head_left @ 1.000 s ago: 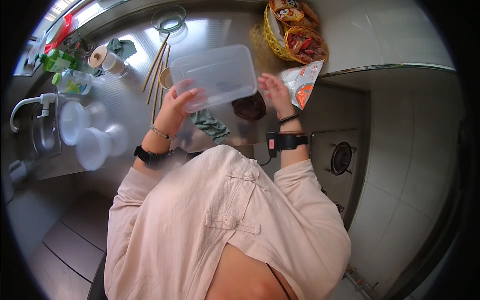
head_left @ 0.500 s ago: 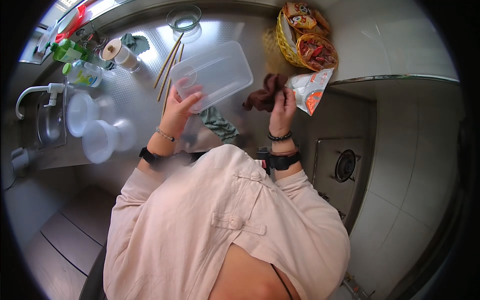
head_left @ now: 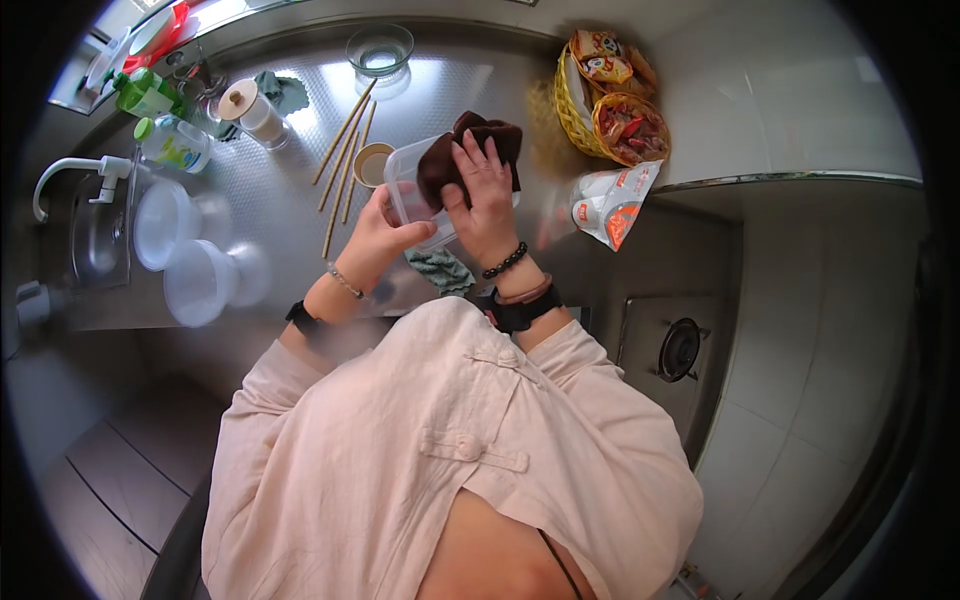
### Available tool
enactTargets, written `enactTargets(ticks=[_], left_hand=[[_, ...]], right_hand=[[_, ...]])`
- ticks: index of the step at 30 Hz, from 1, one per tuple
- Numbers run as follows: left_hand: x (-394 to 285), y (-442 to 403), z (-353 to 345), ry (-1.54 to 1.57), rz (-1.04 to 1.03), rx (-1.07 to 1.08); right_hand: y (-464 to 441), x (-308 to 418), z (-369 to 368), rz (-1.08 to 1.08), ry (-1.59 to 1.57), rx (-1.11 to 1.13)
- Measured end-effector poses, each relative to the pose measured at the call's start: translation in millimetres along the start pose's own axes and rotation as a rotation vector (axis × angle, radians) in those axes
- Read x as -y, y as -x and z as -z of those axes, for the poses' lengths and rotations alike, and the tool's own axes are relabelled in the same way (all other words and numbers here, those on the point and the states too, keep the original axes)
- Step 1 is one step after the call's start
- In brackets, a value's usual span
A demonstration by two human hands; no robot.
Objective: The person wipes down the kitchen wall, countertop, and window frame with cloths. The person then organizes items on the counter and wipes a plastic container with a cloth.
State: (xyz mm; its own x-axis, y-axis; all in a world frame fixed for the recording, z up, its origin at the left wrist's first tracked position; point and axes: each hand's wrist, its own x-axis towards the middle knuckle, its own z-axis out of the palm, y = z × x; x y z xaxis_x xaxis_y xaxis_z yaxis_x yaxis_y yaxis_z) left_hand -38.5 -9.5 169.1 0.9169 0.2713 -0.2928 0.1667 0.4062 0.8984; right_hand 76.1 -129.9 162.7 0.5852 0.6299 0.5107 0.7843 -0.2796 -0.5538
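Observation:
A clear plastic container (head_left: pixel 400 160) is held up over the counter, tilted, by my left hand (head_left: pixel 385 228). The left fingers wrap around its near left side, with the thumb on the rim. My right hand (head_left: pixel 482 195) holds a dark brown cloth (head_left: pixel 436 168) against the container, its fingers stretched over the bunched fabric. The cloth hides much of the container's right part. Beneath both hands a green rag (head_left: pixel 440 272) lies on the counter. Left of the container are several chopsticks (head_left: pixel 340 150) and a round, tan-rimmed item (head_left: pixel 373 164), partly hidden.
A glass bowl (head_left: pixel 380 52) stands at the back. To the right are a yellow basket (head_left: pixel 575 105) with snack packets and a white-orange bag (head_left: pixel 612 205). On the left are plastic tubs (head_left: pixel 195 285), bottles (head_left: pixel 172 145), a lidded jar (head_left: pixel 255 115) and a sink (head_left: pixel 100 235). A stove burner (head_left: pixel 680 350) sits at right.
My right hand has moved left with the brown cloth, from beside the white-orange bag onto the container. The container has shifted slightly right and nearer, and the tan-rimmed item has come into view.

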Motion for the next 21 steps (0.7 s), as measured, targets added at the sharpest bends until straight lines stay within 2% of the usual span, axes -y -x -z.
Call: enactTargets(ticks=[2, 3, 4, 5, 6, 8, 10, 12, 15, 17, 21], left_hand=[[-2.3, -2.1, -5.1, -0.007, 0.064, -0.064], [2.7, -7.6, -2.9, -0.054, -0.028, -0.059], [4.8, -7.8, -1.8, -0.049, -0.030, -0.058], [1.0, -7.0, -2.7, -0.065, -0.034, -0.054], [-2.9, -8.5, -2.8, -0.081, -0.045, -0.051], [-6.5, -5.5, 3.7, -0.105, -0.051, 0.028], [-19.1, 5.4, 2.9, 0.005, 0.023, -0.016], [-10.5, 4.7, 5.5, 0.011, -0.025, -0.023], [-2.2, 0.5, 2.1, 0.041, -0.041, -0.108], [-6.2, -2.3, -6.7, 0.057, -0.066, -0.138], [-9.3, -8.7, -8.0, 0.164, -0.117, -0.209]], right_hand=[[-0.5, 5.4, -9.2, -0.035, -0.083, -0.017], [-0.2, 20.4, -11.1, 0.068, -0.172, 0.011], [-0.3, 33.1, -9.9, 0.168, -0.261, 0.039], [-3.9, 41.6, -5.5, 0.256, -0.205, 0.061], [-9.6, 42.7, -0.9, 0.250, -0.207, 0.067], [-15.9, 35.1, 10.6, 0.238, 0.041, 0.069], [-19.4, 8.7, 7.7, 0.131, 0.028, -0.095], [-20.9, -11.9, 4.8, -0.037, -0.099, -0.148], [-20.1, -13.2, 5.5, -0.032, -0.042, -0.162], [-17.3, -4.2, -1.2, -0.123, -0.032, -0.244], [-0.7, 28.7, -6.0, 0.080, -0.047, -0.206]])
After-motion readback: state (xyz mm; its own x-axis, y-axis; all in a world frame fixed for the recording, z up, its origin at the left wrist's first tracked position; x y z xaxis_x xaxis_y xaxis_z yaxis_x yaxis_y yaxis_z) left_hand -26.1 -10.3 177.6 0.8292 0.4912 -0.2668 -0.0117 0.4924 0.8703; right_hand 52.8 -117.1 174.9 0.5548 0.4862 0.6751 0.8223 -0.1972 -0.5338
